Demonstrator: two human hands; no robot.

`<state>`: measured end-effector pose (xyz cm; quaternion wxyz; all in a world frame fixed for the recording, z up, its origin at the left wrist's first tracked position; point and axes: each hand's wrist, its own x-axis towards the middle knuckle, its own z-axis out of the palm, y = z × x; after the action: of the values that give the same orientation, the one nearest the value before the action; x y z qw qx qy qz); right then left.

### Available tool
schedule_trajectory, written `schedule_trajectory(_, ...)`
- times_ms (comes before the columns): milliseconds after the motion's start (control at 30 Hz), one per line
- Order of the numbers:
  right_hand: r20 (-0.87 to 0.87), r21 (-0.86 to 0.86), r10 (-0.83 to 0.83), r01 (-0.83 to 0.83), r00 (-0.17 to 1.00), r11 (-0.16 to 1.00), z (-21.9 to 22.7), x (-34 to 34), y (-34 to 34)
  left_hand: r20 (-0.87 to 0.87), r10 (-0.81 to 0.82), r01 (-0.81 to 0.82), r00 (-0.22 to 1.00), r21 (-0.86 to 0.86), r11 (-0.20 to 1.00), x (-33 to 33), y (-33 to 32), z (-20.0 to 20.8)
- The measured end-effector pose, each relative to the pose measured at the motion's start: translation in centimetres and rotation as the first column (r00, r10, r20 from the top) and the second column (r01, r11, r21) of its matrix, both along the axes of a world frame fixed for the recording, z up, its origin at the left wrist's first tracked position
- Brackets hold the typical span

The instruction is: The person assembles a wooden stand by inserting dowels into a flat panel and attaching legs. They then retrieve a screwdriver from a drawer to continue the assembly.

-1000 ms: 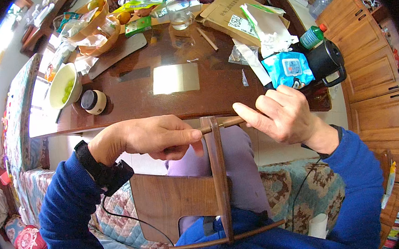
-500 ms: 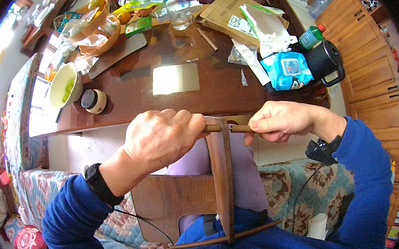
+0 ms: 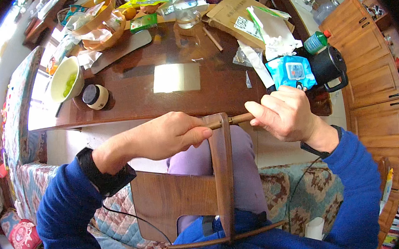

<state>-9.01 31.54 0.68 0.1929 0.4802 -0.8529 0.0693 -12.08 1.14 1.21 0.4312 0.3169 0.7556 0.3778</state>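
A dark wooden frame rests on my lap, with a long narrow bar (image 3: 223, 180) running away from me and a flat wooden panel (image 3: 187, 196) to its left. A thin wooden rod (image 3: 242, 118) crosses the bar's far end, in line with a darker rod piece on the left. My left hand (image 3: 176, 134) is closed around the left piece, thumb lying along it. On the other side of the bar my right hand (image 3: 283, 115) grips the right rod, knuckles up. A narrow gap or metal joint shows beside the bar. Another rod (image 3: 192, 245) crosses the near end.
Beyond my hands stands a glossy brown table (image 3: 128, 93). It bears a bowl of green fruit (image 3: 66, 82), a dark-lidded jar (image 3: 95, 96), a blue wipes pack (image 3: 291, 73), a black jug (image 3: 329, 67), a cardboard package (image 3: 235, 21) and a glass mug (image 3: 187, 14). A patterned sofa (image 3: 284, 188) surrounds me.
Both wrists have rolled while gripping the rods: my left thumb has come round to the near side, and my right hand has risen with its knuckles turned up. The frame stays nearly in place.
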Motion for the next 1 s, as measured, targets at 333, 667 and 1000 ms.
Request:
schedule_trajectory(333, 0.832, 0.223, -0.016, 0.309, -0.555, 0.925, 2.0, -0.9, 0.9, -0.867, -0.096, -0.035, 0.49, -0.13, 0.991, 2.9, 1.4, 0.1)
schedule_trajectory(667, 0.033, 0.048, -0.069, 0.068, 0.997, 0.997, 0.3, 1.0, 0.3, -0.387, 0.102, -0.094, 0.917, 0.038, 0.995, 1.7, 0.7, 0.0)
schedule_trajectory(1000, 0.999, 0.029, -0.023, 0.311, -0.024, 0.95, 1.4, -0.5, 0.7, -0.925, -0.079, -0.039, 0.371, -0.101, 0.994, 2.1, 1.1, -0.6)
